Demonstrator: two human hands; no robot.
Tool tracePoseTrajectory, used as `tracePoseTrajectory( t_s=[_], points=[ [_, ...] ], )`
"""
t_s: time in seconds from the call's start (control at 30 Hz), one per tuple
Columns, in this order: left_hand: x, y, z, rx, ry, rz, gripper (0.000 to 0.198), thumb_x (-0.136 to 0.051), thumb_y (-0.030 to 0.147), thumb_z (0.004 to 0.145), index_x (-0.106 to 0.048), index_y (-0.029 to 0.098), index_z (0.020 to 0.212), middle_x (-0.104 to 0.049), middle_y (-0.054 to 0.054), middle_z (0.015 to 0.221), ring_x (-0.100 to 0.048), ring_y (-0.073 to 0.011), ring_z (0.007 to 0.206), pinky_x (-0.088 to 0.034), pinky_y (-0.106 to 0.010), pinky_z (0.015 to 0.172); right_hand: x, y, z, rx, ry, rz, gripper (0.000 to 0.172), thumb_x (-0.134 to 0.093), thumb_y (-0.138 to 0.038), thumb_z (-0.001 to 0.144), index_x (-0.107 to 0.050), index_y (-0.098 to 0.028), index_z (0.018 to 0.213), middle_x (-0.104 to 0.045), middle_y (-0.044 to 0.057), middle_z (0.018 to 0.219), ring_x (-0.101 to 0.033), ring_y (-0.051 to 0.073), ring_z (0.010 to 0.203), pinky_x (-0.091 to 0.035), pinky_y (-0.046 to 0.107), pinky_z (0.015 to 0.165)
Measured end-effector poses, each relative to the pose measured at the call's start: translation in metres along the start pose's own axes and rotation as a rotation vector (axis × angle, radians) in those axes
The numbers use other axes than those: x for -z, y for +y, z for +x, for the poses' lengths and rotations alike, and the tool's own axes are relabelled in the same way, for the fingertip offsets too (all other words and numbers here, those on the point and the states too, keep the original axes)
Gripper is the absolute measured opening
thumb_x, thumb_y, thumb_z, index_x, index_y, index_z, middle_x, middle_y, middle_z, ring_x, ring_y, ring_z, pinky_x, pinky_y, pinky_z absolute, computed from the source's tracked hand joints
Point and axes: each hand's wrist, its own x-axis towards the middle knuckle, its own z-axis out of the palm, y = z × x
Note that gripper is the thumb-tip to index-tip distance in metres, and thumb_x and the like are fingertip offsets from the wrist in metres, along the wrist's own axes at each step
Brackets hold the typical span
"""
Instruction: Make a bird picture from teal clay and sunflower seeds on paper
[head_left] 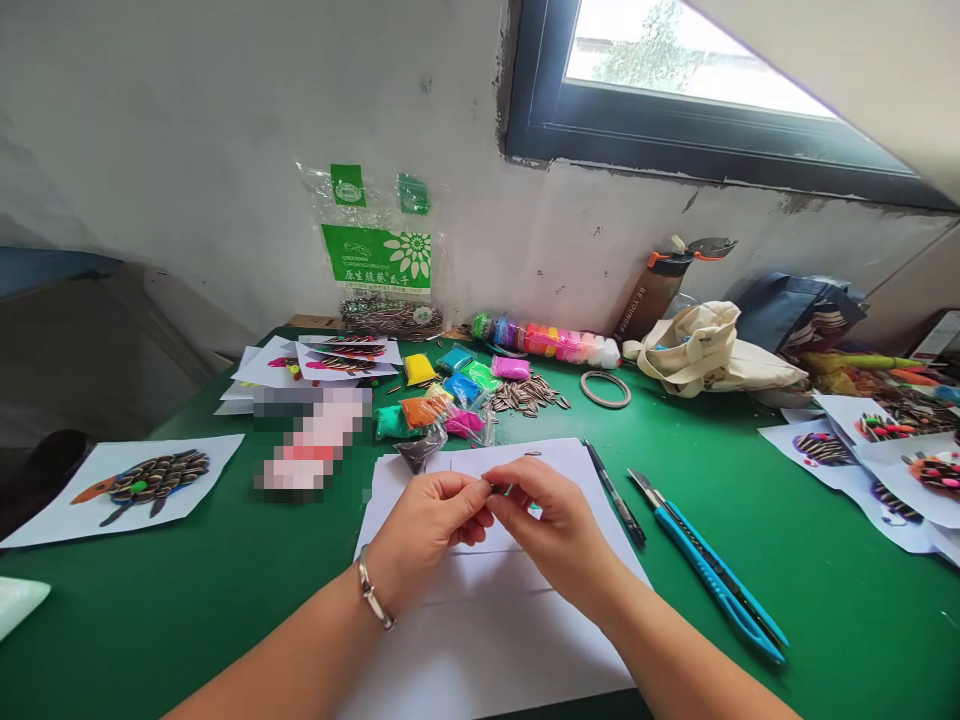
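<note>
Left hand (435, 515) and right hand (556, 520) pinch a dark bit (496, 489); a clear bag (375, 258) beyond holds seeds (390, 318).

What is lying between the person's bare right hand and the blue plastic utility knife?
In the head view, a strip of flat white paper, then a slim black pen.

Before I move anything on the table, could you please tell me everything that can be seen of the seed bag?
The seed bag is clear, shiny and plastic-looking, with two green squares near its top and a wide green panel bearing white lettering and a petalled flower. Dark, pale-streaked seeds lie in its bottom. It stands upright at the back of the table, seemingly leaning on the wall. The left hand and right hand do not touch it.
</note>
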Motion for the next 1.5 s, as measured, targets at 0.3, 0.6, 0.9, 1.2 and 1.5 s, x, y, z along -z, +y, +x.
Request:
tracePoseTrajectory(
  t_s=[0.3, 0.6, 0.9, 1.2, 1.5],
  points=[
    [-0.002, 0.001, 0.0, 0.022, -0.01, -0.029, 0.042, -0.069, 0.053, 0.072, -0.066, 0.012, 0.07, -0.06, -0.003, 0.066, -0.052, -0.011, 0.059, -0.038, -0.023, 0.057, 0.0, 0.004, 0.001, -0.005, 0.02, -0.05, 0.009, -0.055, -0.017, 0.083, -0.064, -0.019, 0.081, -0.059, 0.002, 0.074, -0.055, 0.013, 0.068, -0.044, 0.025, 0.062],
    [0.002, 0.0, 0.001, 0.044, -0.029, -0.037, 0.038, -0.072, 0.05, 0.07, -0.069, 0.012, 0.073, -0.061, -0.004, 0.071, -0.053, -0.0118, 0.064, -0.04, -0.024, 0.061, -0.001, 0.005, -0.002, -0.002, -0.004, -0.121, 0.013, -0.052, -0.016, 0.084, -0.062, -0.021, 0.09, -0.06, 0.002, 0.082, -0.055, 0.012, 0.069, -0.045, 0.024, 0.061],
    [0.003, 0.001, 0.0, 0.044, -0.045, -0.014, 0.036, -0.073, 0.048, 0.07, -0.071, 0.012, 0.073, -0.062, -0.005, 0.07, -0.054, -0.0125, 0.064, -0.041, -0.024, 0.061, 0.0, 0.002, -0.001, -0.051, -0.021, -0.094, 0.009, -0.055, -0.016, 0.081, -0.062, -0.02, 0.08, -0.061, 0.001, 0.075, -0.054, 0.012, 0.066, -0.045, 0.025, 0.062],
    [0.007, 0.007, 0.0, 0.082, -0.044, 0.061, 0.031, -0.074, 0.045, 0.069, -0.071, 0.014, 0.069, -0.063, -0.004, 0.068, -0.056, -0.0143, 0.065, -0.042, -0.025, 0.062, 0.004, -0.001, 0.0, -0.02, -0.083, -0.157, 0.017, -0.053, -0.01, 0.081, -0.066, -0.022, 0.082, -0.063, 0.001, 0.075, -0.055, 0.013, 0.07, -0.043, 0.023, 0.062],
    [0.01, 0.003, 0.004, 0.025, -0.104, 0.197, 0.031, -0.068, 0.043, 0.075, -0.069, 0.013, 0.066, -0.059, -0.002, 0.061, -0.051, -0.0128, 0.06, -0.04, -0.025, 0.059, -0.002, 0.004, -0.003, 0.011, -0.067, -0.389, 0.013, -0.052, -0.007, 0.076, -0.058, -0.019, 0.072, -0.056, 0.0, 0.071, -0.05, 0.012, 0.065, -0.036, 0.023, 0.056]
  ],
)
